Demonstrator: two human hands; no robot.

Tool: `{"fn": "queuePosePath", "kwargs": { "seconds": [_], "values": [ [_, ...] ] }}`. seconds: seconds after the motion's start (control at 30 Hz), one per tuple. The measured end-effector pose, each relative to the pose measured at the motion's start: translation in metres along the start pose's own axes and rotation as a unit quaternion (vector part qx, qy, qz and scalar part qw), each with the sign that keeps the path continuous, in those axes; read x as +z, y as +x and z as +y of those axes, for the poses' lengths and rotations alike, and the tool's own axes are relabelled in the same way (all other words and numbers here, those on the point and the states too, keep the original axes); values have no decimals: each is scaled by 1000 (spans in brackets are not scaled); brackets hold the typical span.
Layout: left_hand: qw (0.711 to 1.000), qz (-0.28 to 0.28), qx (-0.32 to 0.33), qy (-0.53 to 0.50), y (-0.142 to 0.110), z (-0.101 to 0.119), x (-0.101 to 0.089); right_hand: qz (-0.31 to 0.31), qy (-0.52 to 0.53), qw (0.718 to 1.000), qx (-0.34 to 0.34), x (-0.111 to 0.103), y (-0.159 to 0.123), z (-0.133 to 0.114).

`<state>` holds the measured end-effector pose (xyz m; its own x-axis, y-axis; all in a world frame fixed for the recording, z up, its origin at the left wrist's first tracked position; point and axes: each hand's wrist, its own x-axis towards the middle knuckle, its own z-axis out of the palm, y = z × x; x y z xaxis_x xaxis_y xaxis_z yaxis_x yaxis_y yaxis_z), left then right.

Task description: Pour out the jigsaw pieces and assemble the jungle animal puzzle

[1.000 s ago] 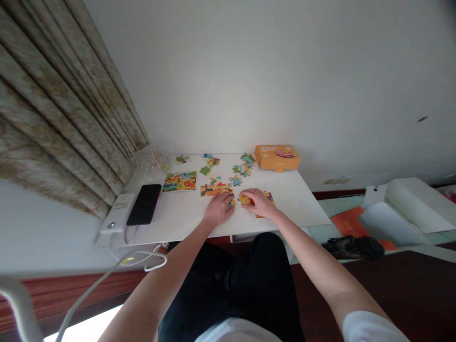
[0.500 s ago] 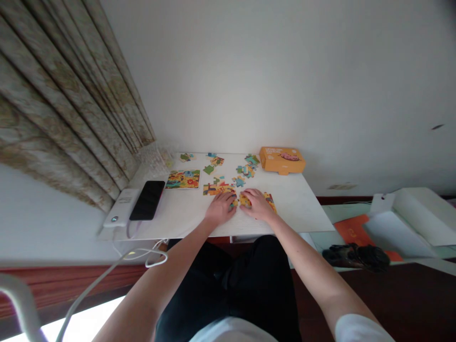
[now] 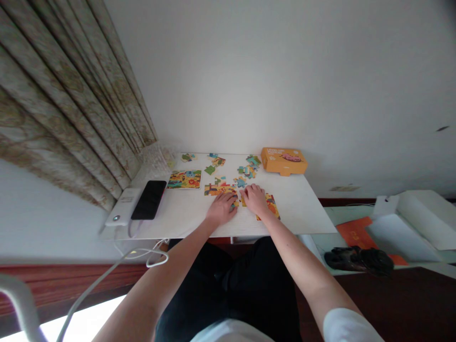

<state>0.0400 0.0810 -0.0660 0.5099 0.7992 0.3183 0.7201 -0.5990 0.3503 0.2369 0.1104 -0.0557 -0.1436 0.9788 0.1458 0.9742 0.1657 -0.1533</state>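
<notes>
My left hand (image 3: 221, 207) lies flat on the white table (image 3: 185, 216), fingers spread over the near edge of a joined block of puzzle pieces (image 3: 215, 189). Beside it my right hand (image 3: 255, 198) rests palm down on a second joined block (image 3: 271, 206), its fingertips pressing where the two blocks meet. Several loose puzzle pieces (image 3: 245, 170) lie scattered farther back. A finished small puzzle picture (image 3: 184, 179) sits to the left of them.
An orange puzzle box (image 3: 284, 160) stands at the table's back right. A black phone (image 3: 149, 199) lies on a white power bank (image 3: 123, 213) at the left, its cable hanging off the front. Curtains hang on the left. White paper and a dark object lie low on the right.
My right hand has slid left and a little farther back, baring more of the block under it. My left hand has hardly moved. The view has shifted slightly.
</notes>
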Motion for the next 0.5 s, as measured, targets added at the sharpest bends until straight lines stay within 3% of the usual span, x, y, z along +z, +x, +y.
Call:
{"fn": "queuePosePath", "kwargs": {
  "seconds": [0.5],
  "values": [
    [1000,-11,-1,0,0,1,-1,5,43,999,27,3,3,-4]
  ]
}}
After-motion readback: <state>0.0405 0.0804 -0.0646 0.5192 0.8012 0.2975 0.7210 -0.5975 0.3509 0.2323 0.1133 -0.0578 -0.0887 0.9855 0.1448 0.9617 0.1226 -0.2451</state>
